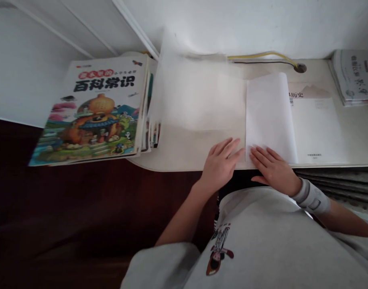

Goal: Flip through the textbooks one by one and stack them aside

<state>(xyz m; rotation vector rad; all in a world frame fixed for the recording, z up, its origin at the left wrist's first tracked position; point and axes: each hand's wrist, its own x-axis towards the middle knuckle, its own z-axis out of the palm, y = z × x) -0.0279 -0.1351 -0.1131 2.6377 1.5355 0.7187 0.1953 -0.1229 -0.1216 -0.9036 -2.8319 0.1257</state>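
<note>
A book (pixel 314 128) with a pale title page lies open near the front edge of the desk. Over its left part is a folded white sheet of paper (pixel 268 116). My right hand (pixel 269 166), a grey band on its wrist, rests flat on the sheet's lower left corner with fingers stretched out. Just left of that corner, my left hand (pixel 222 162) has its fingers spread and holds nothing. Beyond it, a large whitish, partly see-through sheet (pixel 198 92) is smeared by motion; whether it joins the book I cannot tell.
A stack of books with a colourful top cover (pixel 96 116) overhangs the desk's left end. At the back right lie more booklets (pixel 356 76). A yellow cable (pixel 262 55) and a black one run along the wall into a round desk hole (pixel 300 68).
</note>
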